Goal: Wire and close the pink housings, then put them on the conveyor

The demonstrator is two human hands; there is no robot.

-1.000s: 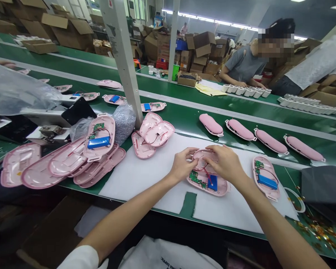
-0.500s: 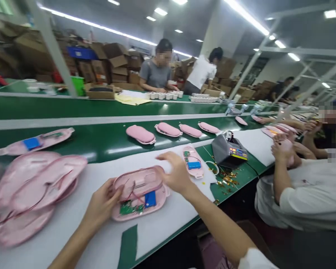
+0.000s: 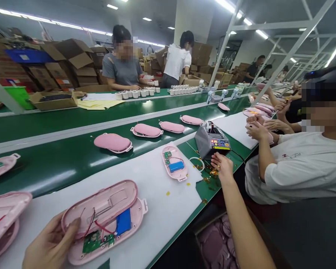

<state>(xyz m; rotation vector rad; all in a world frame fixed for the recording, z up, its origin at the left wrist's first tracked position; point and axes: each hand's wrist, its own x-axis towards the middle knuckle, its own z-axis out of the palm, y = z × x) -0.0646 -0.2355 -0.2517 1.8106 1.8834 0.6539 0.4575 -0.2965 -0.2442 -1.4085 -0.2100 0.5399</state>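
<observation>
My left hand (image 3: 54, 239) grips the left end of a pink shell cover (image 3: 120, 192), thumb on its inner face. The cover lies tilted over a pink casing base (image 3: 138, 220); red and black wires run between them. Inside the base are a green circuit board (image 3: 92, 242) and a blue battery (image 3: 124, 221). My right hand (image 3: 224, 168) is at the front of a grey tape dispenser (image 3: 210, 140), fingers loosely curled and apart, nothing visible in them. Amber tape scraps (image 3: 211, 183) lie just below it.
Another pink base (image 3: 169, 153) with board and battery lies on the white sheet (image 3: 154, 198). Several closed pink casings (image 3: 112, 142) sit on the green belt (image 3: 58, 160). Pink shells (image 3: 5, 220) are stacked at left. A co-worker (image 3: 302, 160) sits close at right. A box of pink parts (image 3: 217, 243) stands below the edge.
My right hand has left the pink cover and moved right to the tape dispenser. My left hand still holds the cover. The view has turned to the right.
</observation>
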